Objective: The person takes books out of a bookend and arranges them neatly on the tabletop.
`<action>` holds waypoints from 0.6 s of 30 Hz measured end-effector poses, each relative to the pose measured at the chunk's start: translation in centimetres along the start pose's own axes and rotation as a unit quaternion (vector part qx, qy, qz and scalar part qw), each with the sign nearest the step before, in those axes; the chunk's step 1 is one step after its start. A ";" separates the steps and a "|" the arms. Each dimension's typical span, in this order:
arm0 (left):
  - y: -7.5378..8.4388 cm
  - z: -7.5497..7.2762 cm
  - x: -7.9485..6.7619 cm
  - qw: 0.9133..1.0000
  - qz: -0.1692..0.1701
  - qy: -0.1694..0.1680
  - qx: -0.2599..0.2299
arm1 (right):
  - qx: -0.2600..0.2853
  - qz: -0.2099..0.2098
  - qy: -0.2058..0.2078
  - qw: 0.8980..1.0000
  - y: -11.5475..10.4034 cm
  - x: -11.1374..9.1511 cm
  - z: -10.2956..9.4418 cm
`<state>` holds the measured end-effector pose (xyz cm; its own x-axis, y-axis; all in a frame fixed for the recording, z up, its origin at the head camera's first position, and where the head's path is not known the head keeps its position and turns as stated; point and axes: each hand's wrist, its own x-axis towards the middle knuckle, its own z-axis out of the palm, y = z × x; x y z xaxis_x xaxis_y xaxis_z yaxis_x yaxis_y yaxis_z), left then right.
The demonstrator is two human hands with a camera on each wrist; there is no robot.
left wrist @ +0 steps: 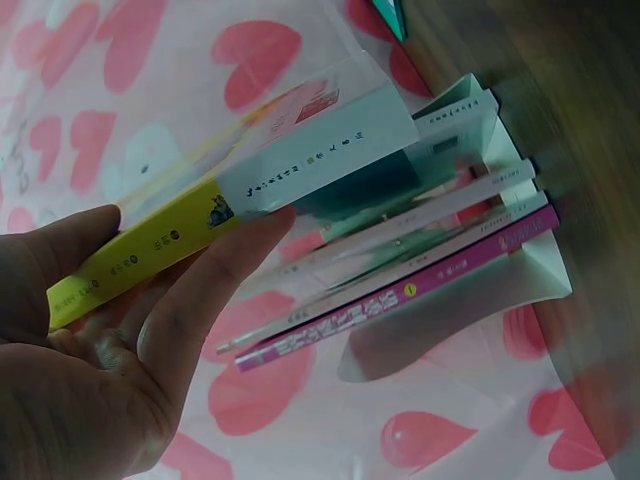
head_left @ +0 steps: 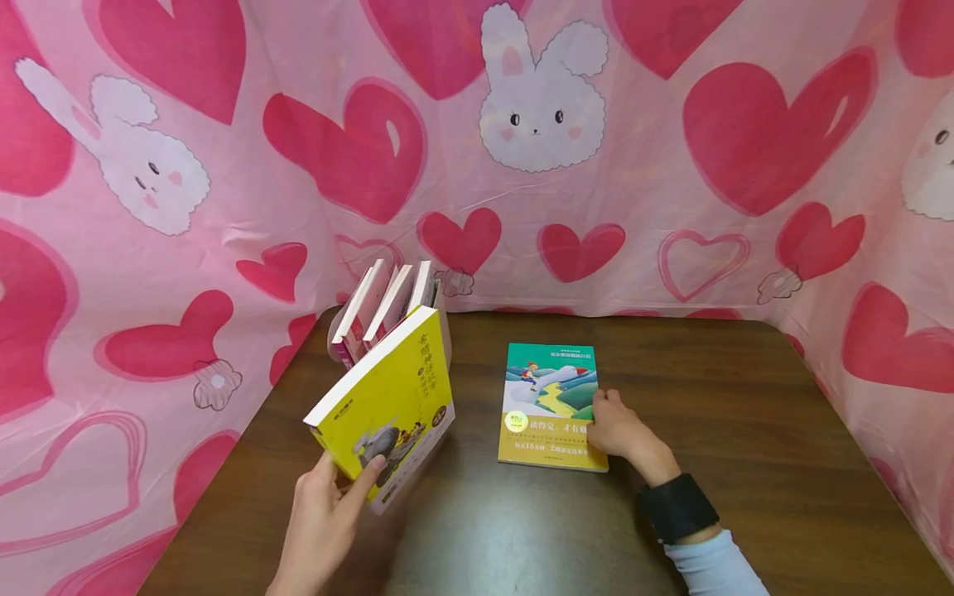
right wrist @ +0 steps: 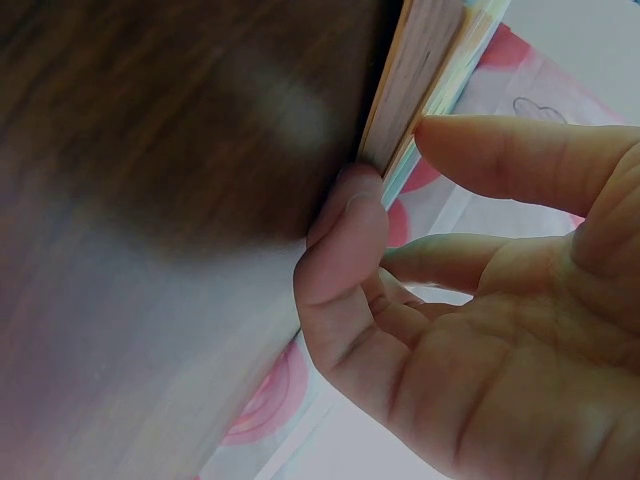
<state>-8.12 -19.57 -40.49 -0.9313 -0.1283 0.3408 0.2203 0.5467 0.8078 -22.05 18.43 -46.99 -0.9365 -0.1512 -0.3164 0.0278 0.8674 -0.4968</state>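
Note:
My left hand (head_left: 320, 517) grips a thick yellow book (head_left: 398, 389) near its lower end, thumb on the illustrated front cover. The book is tilted and held up in front of the book holder. In the left wrist view its yellow and white spine (left wrist: 165, 240) shows between thumb and fingers. A green and yellow book (head_left: 551, 406) lies face up on the table. At its right edge is my right hand (head_left: 619, 429). The right wrist view shows the thumb (right wrist: 520, 160) at the cover's edge and curled fingers against the page block (right wrist: 415, 85).
A white book holder (left wrist: 540, 270) with several upright books (head_left: 387, 302) stands at the back left of the dark wooden table (head_left: 715, 414), behind the yellow book. A pink cloth (head_left: 477, 182) with hearts and rabbits hangs around the table's back and sides.

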 end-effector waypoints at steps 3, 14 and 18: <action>0.1 0.3 0.3 1.000 -0.007 -0.008 -0.006 | -0.001 0.001 -0.001 1.000 0.0 -0.1 0.0; 0.1 1.2 1.3 0.999 0.005 -0.032 -0.026 | 0.006 0.003 -0.002 1.000 0.0 -0.2 -0.2; 0.1 1.5 1.8 0.999 0.001 -0.034 -0.026 | 0.004 0.001 -0.001 1.000 0.1 -0.1 -0.1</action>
<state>-10.22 -18.55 -40.50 -0.9480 -0.0708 0.3102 0.2345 0.5031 0.8318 -22.03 18.55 -46.88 -0.9357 -0.1499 -0.3195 0.0332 0.8640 -0.5024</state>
